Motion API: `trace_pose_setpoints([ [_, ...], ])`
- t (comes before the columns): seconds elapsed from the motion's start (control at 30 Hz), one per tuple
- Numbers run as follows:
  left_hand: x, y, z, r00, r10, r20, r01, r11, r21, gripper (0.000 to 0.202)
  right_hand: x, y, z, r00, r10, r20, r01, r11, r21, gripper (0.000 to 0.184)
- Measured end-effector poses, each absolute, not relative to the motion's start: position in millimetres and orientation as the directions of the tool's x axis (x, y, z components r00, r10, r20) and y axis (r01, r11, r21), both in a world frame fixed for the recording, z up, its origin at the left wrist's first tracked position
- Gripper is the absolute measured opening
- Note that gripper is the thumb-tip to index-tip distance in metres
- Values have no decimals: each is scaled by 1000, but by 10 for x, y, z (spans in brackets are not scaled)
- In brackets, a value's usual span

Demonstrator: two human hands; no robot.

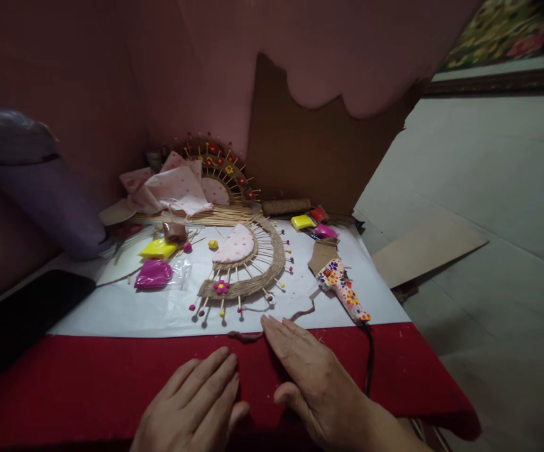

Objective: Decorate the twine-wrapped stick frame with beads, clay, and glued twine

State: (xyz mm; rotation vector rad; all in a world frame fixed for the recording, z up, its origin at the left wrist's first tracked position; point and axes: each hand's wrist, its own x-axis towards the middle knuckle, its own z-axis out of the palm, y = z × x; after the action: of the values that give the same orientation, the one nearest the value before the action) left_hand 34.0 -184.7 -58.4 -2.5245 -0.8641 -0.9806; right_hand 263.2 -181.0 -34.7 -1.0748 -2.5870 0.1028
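Observation:
My left hand (196, 402) lies flat on the red cloth (65, 383), fingers stretched out and holding nothing. My right hand (310, 376) rests flat beside it, fingers pointing up-left, its fingertips touching a thin brown strand of clay or string (248, 336) at the edge of the white sheet (125, 311). Just beyond the hands lies a half-round jute craft piece (253, 263) with sticks tipped in coloured beads and a pink dotted centre. A flower-patterned glue gun (342, 289) lies to its right, its black cord running past my right wrist.
Yellow clay (159, 249) and magenta clay (154, 274) in wrappers lie left of the craft. A second finished fan piece (220, 169), dotted fabric (173, 188), a bundle of sticks (206, 216), a jute spool (286, 206) and cardboard (310, 144) stand behind. A dark tablet (22, 314) sits left.

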Motion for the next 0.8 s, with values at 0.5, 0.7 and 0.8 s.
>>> trace_pose_setpoints([
  [0.5, 174, -1768, -627, 487, 493, 721, 768, -635, -84, 16, 2511, -1836, -456, -746, 577, 333, 602, 798, -34, 78],
  [0.7, 169, -1769, -649, 446, 525, 725, 795, -604, -51, 15, 2475, -1824, -433, -732, 585, 350, 612, 790, -43, 75],
  [0.8, 154, -1767, -675, 452, 538, 712, 795, -605, -47, 14, 2503, -1844, -459, -745, 546, 382, 587, 810, -13, 78],
])
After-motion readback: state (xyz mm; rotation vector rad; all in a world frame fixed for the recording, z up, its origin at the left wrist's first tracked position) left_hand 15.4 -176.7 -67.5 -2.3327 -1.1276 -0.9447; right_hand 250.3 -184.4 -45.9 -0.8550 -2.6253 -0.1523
